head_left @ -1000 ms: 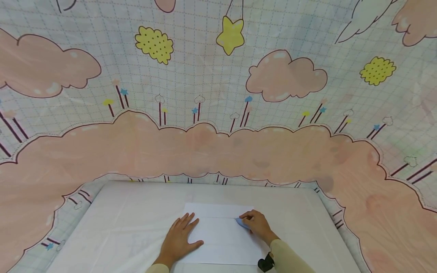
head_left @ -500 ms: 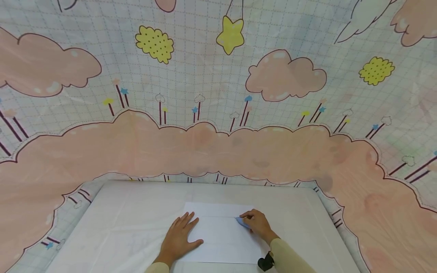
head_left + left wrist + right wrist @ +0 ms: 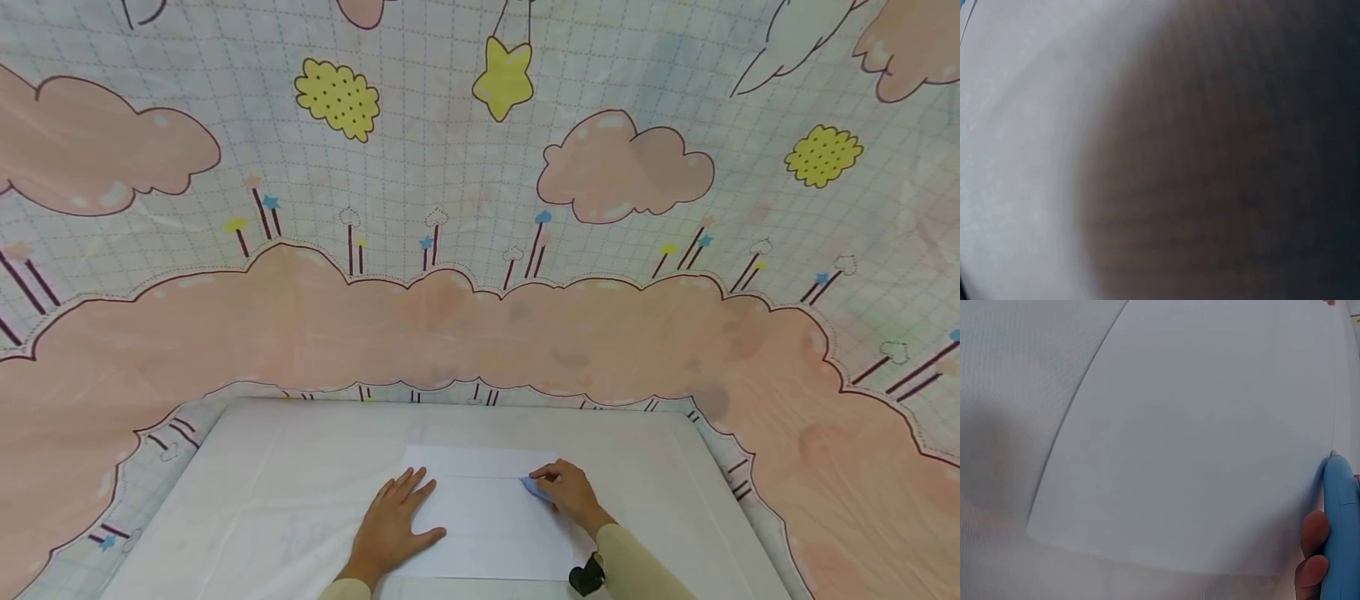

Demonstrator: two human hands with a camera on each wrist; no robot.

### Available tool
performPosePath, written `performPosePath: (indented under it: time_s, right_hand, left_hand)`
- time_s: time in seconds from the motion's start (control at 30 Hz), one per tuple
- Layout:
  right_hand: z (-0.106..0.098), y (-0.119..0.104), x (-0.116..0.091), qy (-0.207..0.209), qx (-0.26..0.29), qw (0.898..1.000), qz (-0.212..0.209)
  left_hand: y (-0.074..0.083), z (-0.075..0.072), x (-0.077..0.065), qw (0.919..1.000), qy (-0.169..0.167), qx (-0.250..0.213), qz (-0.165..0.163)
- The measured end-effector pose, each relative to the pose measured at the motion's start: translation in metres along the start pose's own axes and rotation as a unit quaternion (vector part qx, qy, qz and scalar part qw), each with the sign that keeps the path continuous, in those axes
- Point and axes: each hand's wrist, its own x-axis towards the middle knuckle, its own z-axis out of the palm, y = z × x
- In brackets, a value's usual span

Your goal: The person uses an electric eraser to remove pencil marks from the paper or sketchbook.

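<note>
A white sheet of paper (image 3: 487, 521) lies on the white-covered table, with a thin straight line running across its upper part. My left hand (image 3: 393, 525) rests flat on the sheet's left side, fingers and thumb spread. Near the right edge, my right hand (image 3: 570, 494) grips a light-blue utility knife (image 3: 537, 491). In the right wrist view the knife (image 3: 1340, 519) has a small metal tip, which meets the paper (image 3: 1179, 437) right at that line. Fingertips (image 3: 1315, 532) curl against its rounded body. The left wrist view is mostly filled by blurred skin, beside pale cloth.
The white tabletop (image 3: 285, 467) extends around the sheet on all sides. Behind it hangs a patterned cloth (image 3: 450, 333) with clouds and stars. A black heart-shaped piece (image 3: 587, 576) sits at the right sleeve's cuff.
My right hand and the knife have slid slightly to the right along the line. My left hand stays in place on the paper.
</note>
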Motion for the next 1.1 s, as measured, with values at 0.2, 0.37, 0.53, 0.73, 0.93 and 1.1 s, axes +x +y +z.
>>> performPosePath:
  time_s: [0.2, 0.37, 0.53, 0.73, 0.93, 1.1]
  right_hand:
    - [0.0046, -0.0019, 0.0016, -0.008, 0.011, 1.0, 0.006]
    - [0.0038, -0.0012, 0.0017, -0.002, 0.003, 1.0, 0.008]
    - [0.0028, 0.002, 0.0019, 0.004, 0.008, 1.0, 0.01]
    - [0.0062, -0.002, 0.0005, 0.0, 0.017, 1.0, 0.005]
    - [0.0038, -0.0019, -0.0002, 0.003, -0.002, 1.0, 0.007]
    - [0.0017, -0.0006, 0.0002, 0.009, -0.005, 1.0, 0.009]
  left_hand:
    - [0.0004, 0.0006, -0.0001, 1.0, 0.006, 0.001, 0.004]
    - [0.0002, 0.0016, 0.0, 0.9999, 0.007, 0.007, 0.005]
    - [0.001, -0.0008, 0.0006, 1.0, 0.001, 0.002, 0.0]
    - [0.0014, -0.0004, 0.0005, 0.9999, -0.01, -0.001, -0.002]
    - [0.0005, 0.0011, 0.0005, 0.9999, -0.012, 0.005, 0.0]
    - [-0.0003, -0.0001, 0.0006, 1.0, -0.003, 0.005, 0.003]
